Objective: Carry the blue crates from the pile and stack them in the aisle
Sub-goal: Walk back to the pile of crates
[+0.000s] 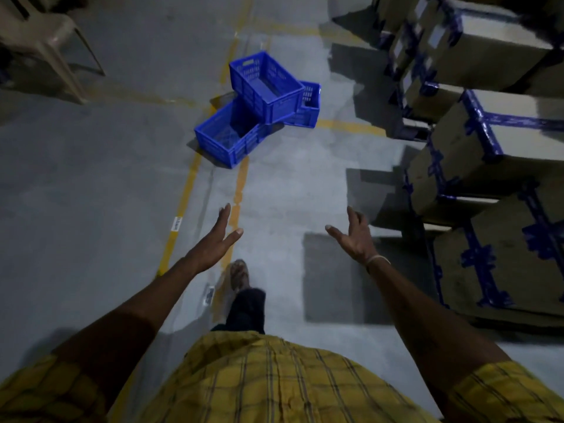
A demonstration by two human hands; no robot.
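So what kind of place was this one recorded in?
Most likely a warehouse or stockroom: stacked cardboard cartons bound with blue tape line the right side, yellow lane lines mark the grey concrete floor, and blue crates sit ahead.

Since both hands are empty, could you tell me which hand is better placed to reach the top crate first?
Marginally the left hand: the top crate lies ahead, nearer its line than the right hand.

Yellow checked shirt [259, 377]; dark trousers [247, 309]

Both arms reach forward, left grip [217, 241] and right grip [354, 238] spread wide, seemingly holding nothing.
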